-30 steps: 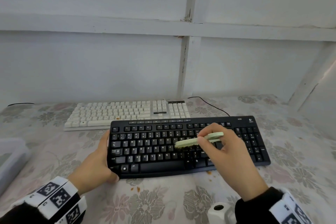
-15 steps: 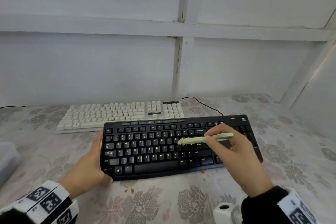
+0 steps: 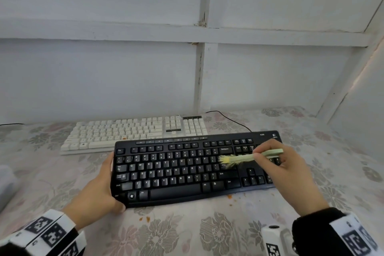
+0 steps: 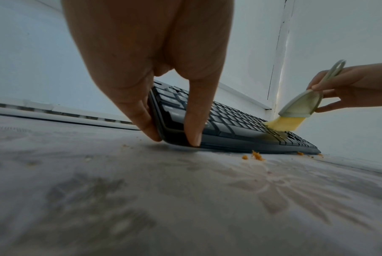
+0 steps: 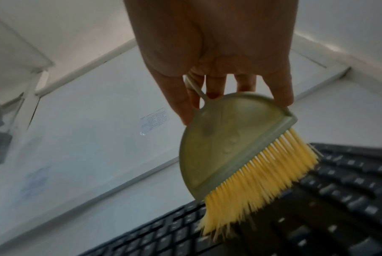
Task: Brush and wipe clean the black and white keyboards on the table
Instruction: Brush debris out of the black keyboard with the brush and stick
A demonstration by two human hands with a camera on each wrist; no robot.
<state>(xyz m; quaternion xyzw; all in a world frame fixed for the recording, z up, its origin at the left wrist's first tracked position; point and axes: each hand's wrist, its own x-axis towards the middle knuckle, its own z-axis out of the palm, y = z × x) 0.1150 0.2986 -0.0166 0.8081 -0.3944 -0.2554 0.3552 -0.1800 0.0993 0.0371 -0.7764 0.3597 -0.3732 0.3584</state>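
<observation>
1. The flat black plastic keyboard (image 3: pixel 187 169) lies on the surface (image 3: pixel 207 233), which is covered by a pale cloth printed with grey and pink flowers. It sits in front of the person, its long side running left to right.
2. The left hand (image 3: pixel 99 191) clasps the black keyboard's left end: its grip is closed on that end, with the thumb over the near left corner and the fingers (image 4: pixel 141 110) against the short edge, as the left wrist view shows.
3. The right hand (image 3: pixel 284 174) holds a small pale green plastic brush with a half-round head and yellow bristles (image 5: pixel 240 152). Its grip is narrow, a pinch of thumb and fingers on the rim of the head, beside the brush's thin loop handle.
4. The yellow bristles touch the keys on the right part of the main key block, near the Enter key; they look blurred.
5. The white plastic keyboard (image 3: pixel 133 133) lies just behind the black one, nearer the white wall, and reaches further to the left.
6. Small orange crumbs (image 4: pixel 256 155) lie on the cloth along the black keyboard's near edge.
7. A black cable (image 3: pixel 228 119) runs across the cloth behind the keyboards.
</observation>
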